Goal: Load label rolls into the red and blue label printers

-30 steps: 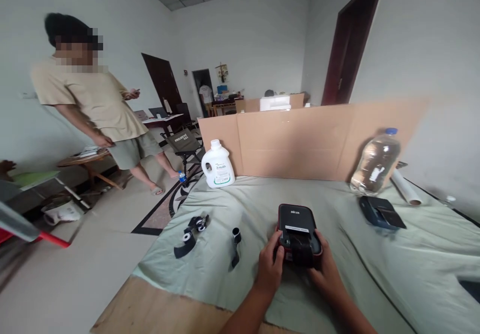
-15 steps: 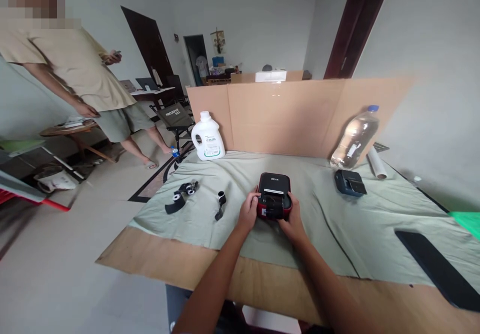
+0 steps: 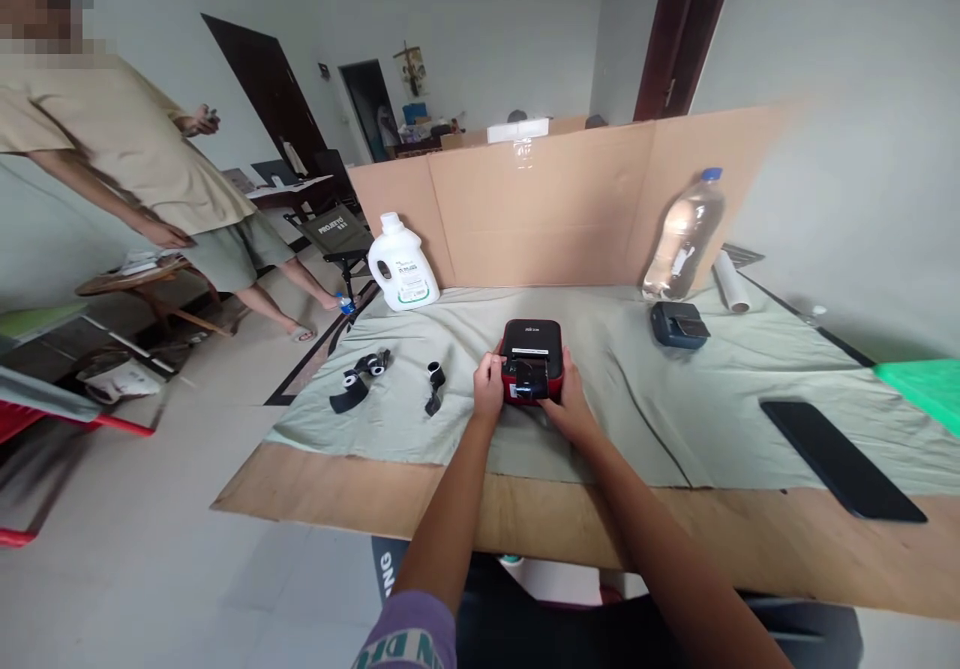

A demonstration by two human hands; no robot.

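A small black and red label printer sits on the pale green cloth in the middle of the table. My left hand grips its left side and my right hand grips its right side, thumbs near a black strip hanging from its front slot. To the left on the cloth lie a black tape roll and a second black roll with white cores.
A white detergent jug, a clear water bottle, a dark blue printer and a paper roll stand before the cardboard screen. A black flat device lies right. A person in beige stands left.
The view has pulled back and tilted down, showing more of the table's wooden front edge and my arms. Both hands stay on the printer. The standing person has barely shifted.
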